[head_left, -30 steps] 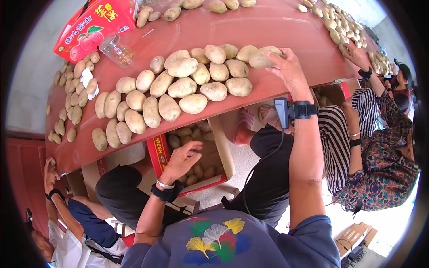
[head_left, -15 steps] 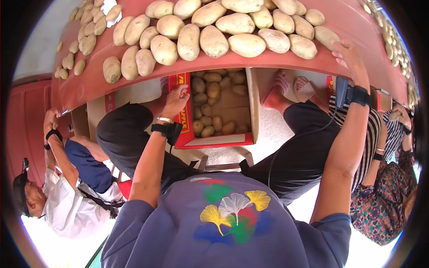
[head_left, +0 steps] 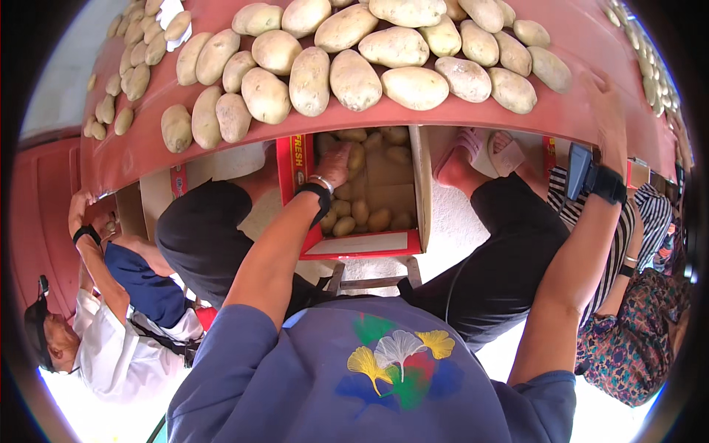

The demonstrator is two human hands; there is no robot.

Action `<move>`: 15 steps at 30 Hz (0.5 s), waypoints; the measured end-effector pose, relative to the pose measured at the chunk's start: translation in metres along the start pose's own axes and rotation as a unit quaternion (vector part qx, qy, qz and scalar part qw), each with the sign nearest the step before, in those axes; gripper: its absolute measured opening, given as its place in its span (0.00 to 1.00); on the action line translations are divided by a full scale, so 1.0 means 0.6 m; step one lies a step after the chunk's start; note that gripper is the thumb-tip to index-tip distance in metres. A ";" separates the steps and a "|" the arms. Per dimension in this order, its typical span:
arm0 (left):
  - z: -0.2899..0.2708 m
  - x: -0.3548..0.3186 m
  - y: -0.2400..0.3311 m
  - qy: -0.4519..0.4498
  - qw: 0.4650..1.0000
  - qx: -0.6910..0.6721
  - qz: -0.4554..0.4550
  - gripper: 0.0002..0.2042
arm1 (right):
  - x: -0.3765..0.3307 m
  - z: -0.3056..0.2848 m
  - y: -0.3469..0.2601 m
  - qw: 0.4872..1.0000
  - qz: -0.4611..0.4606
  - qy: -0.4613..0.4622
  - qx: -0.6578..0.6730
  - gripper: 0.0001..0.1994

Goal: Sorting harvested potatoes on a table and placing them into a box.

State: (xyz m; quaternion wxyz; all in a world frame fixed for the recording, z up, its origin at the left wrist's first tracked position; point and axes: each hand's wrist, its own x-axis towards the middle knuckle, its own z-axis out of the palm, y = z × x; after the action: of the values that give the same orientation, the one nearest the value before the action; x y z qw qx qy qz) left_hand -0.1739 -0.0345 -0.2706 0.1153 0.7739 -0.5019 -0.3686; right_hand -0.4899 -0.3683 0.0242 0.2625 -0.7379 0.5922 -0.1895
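My left hand reaches down into an open cardboard box with red printed sides, between my knees under the table edge. Its fingers are partly hidden among the potatoes inside; one potato lies right against the hand, and whether it is gripped I cannot tell. My right hand, somewhat blurred, rests at the edge of the red table, fingers stretched out and holding nothing. Nearest to it is the rightmost potato of a big group laid out in rows on the tabletop.
More potatoes lie in clusters at the table's far left and far right. A person in a white shirt sits at my left, another in a patterned top at my right. A wooden stool stands below the box.
My left hand has gone from above the box's left wall down into the box among the potatoes. My right hand has drawn away from the rightmost potato, to the right and nearer me.
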 end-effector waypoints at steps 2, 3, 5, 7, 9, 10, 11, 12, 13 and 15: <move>0.012 0.028 0.003 0.011 0.998 0.064 -0.006 0.33 | -0.004 -0.007 -0.001 0.997 -0.035 0.054 -0.031 0.27; 0.017 0.043 0.002 0.008 0.997 0.079 -0.002 0.34 | -0.005 -0.008 0.000 0.994 -0.043 0.095 0.011 0.25; 0.027 0.059 -0.001 0.004 0.999 0.037 0.014 0.34 | -0.005 -0.007 0.006 0.987 -0.052 0.142 0.047 0.24; 0.038 0.063 -0.001 0.040 0.995 -0.005 0.089 0.38 | -0.004 -0.003 0.009 0.985 -0.082 0.133 0.075 0.24; 0.055 0.056 0.007 0.024 0.997 0.038 0.057 0.46 | -0.003 0.003 0.008 0.983 -0.098 0.150 0.038 0.24; 0.063 0.051 0.012 -0.006 0.999 0.036 -0.013 0.40 | -0.003 0.004 0.005 0.984 -0.099 0.149 0.011 0.24; 0.071 0.048 0.017 0.007 0.998 0.022 -0.051 0.35 | -0.005 0.006 0.001 0.983 -0.101 0.156 0.008 0.24; 0.076 0.048 0.021 -0.005 0.995 0.014 -0.103 0.31 | -0.006 0.006 -0.005 0.982 -0.083 0.168 0.004 0.24; 0.081 0.051 0.023 -0.005 0.995 0.014 -0.098 0.31 | -0.008 0.008 -0.010 0.982 -0.090 0.166 0.004 0.23; 0.090 0.057 0.021 0.030 0.991 0.051 -0.124 0.23 | -0.010 0.012 -0.018 0.982 -0.097 0.165 0.000 0.23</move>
State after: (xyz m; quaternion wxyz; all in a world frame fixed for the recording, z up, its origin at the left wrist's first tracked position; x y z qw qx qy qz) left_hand -0.2119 -0.0595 -0.3171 0.0441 0.8459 -0.4166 -0.3301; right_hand -0.4787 -0.3594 0.0251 0.1419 -0.7506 0.5526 -0.3333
